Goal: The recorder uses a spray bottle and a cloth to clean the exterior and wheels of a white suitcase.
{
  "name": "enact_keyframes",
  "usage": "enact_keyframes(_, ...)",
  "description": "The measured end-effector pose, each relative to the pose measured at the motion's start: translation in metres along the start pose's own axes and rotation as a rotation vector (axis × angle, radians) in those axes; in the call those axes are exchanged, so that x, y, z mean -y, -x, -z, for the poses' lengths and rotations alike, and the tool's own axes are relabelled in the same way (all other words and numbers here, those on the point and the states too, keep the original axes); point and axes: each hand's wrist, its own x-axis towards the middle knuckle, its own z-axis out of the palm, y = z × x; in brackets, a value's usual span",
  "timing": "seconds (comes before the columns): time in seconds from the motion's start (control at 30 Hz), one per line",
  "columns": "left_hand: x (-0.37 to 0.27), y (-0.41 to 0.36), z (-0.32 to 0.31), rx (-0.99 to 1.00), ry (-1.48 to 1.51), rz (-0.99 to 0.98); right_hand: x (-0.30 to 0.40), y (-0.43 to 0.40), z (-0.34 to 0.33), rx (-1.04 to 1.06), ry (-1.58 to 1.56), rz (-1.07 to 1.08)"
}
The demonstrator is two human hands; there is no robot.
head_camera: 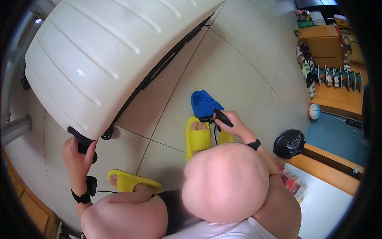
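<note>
A large white ribbed hard-shell suitcase (98, 50) fills the upper left, with a dark seam along its right side. My left hand (76, 158) grips the black wheel mount (79, 136) at its near corner, fingers and thumb on either side. Another black wheel (107, 133) shows just right of that corner. In my right hand (234, 124) is a black handle-like object (223, 118). A bunched blue cloth (204, 103) lies just beyond the fingers; whether it is joined to the black object is unclear. Both wrists wear black bands, the left with a small box.
Yellow slides (198, 136) are on my feet on the tiled floor (238, 74). To the right stand a black plastic bag (289, 144), a ball (314, 111), a shoe rack (337, 77) and several shoes. A grey metal leg (16, 131) is at the left edge.
</note>
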Motion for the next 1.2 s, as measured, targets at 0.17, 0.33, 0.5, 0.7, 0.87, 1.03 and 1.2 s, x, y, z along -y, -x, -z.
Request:
enact_keyframes(0.17, -0.005, -0.001, 0.003, -0.005, -0.008, -0.016, -0.001, 0.004, -0.008, 0.041, 0.202, -0.029)
enact_keyframes(0.33, -0.004, -0.001, 0.003, -0.002, -0.026, -0.030, -0.007, 0.006, 0.000, -0.033, 0.207, -0.037)
enact_keyframes(0.5, -0.003, 0.000, 0.002, -0.011, -0.004, -0.024, -0.009, 0.009, 0.002, -0.002, 0.231, -0.061)
enact_keyframes(0.7, -0.001, 0.000, 0.002, -0.010, -0.021, -0.032, -0.004, 0.009, 0.006, -0.024, 0.233, -0.080)
enact_keyframes(0.87, -0.002, 0.000, 0.001, -0.012, -0.005, -0.023, 0.003, 0.006, 0.008, -0.017, 0.226, -0.054)
enact_keyframes(1.03, -0.005, -0.002, 0.002, -0.021, -0.023, -0.037, -0.013, 0.007, 0.025, -0.056, 0.234, -0.033)
enact_keyframes(1.2, -0.003, 0.001, 0.011, -0.011, -0.025, -0.020, -0.008, -0.007, 0.075, -0.430, 0.198, 0.035)
